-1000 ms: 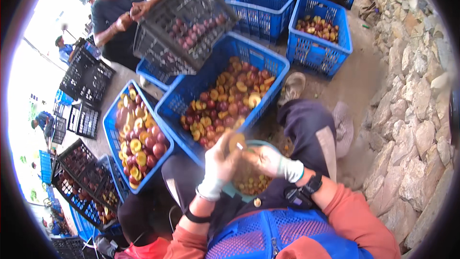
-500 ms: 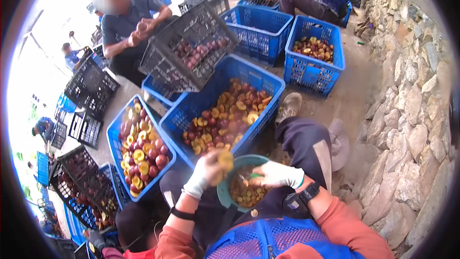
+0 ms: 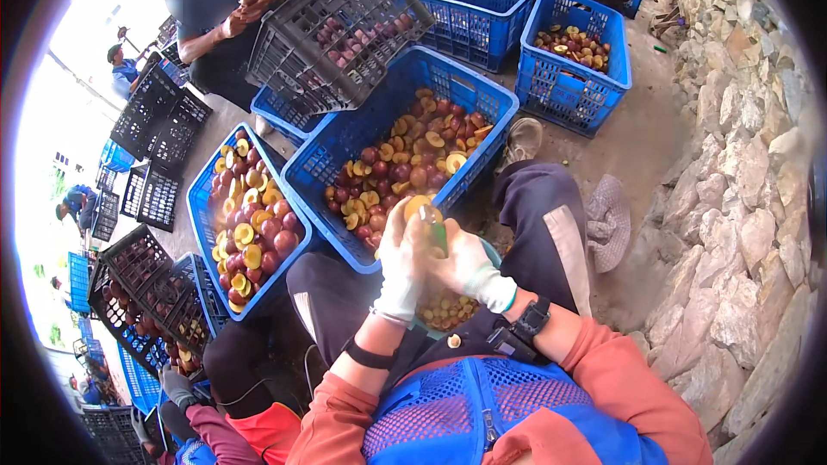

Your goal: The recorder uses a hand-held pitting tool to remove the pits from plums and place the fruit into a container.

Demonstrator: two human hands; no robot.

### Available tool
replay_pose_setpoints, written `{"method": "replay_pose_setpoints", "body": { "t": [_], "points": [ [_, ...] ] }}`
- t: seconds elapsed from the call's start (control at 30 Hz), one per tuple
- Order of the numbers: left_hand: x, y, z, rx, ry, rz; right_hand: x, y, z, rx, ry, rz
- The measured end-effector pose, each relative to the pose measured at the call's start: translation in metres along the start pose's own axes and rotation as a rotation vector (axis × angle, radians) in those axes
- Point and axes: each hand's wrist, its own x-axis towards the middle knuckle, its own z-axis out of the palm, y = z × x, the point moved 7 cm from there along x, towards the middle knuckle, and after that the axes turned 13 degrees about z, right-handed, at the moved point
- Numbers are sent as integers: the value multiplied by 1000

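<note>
My left hand (image 3: 402, 254), in a white glove, grips a halved plum (image 3: 417, 205) with its yellow flesh showing. Close against it is my gloved right hand (image 3: 465, 269), closed round a small tool with a green handle (image 3: 438, 239). The tool's metal end meets the plum half; its exact shape is blurred. Both hands are raised over a green basin (image 3: 492, 253) between my knees. Several plum stones (image 3: 448, 313) lie in the basin, partly hidden by my hands. Just beyond is a large blue crate (image 3: 297, 168) of whole and halved plums.
To the left stands another blue crate (image 3: 196, 207) of plums. A black crate (image 3: 297, 56) of plums leans over the large one. At the far right is a blue crate (image 3: 568, 103) of halves. A stone wall (image 3: 732, 207) runs along the right; co-workers sit left and ahead.
My hands have come together above the basin, the right one lifting the green-handled tool out of it to the plum half. The view has tilted slightly downward.
</note>
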Motion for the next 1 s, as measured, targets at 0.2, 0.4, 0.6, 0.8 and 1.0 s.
{"method": "replay_pose_setpoints", "body": {
  "t": [0.2,0.4,0.6,0.8,1.0],
  "points": [
    [16,-16,-56,-17,78,-147,3,4,3,-367,-169,-159],
    [29,38,-144,-107,157,-117,-3,19,-6,-522,-222,55],
    [43,86,-387,615,609,332,1,37,15,-427,-346,59],
    [56,38,-410,1670,307,338,15,38,16,-543,-329,132],
    [50,3,-413,1835,366,27,29,58,28,-605,-333,91]
  ]
}}
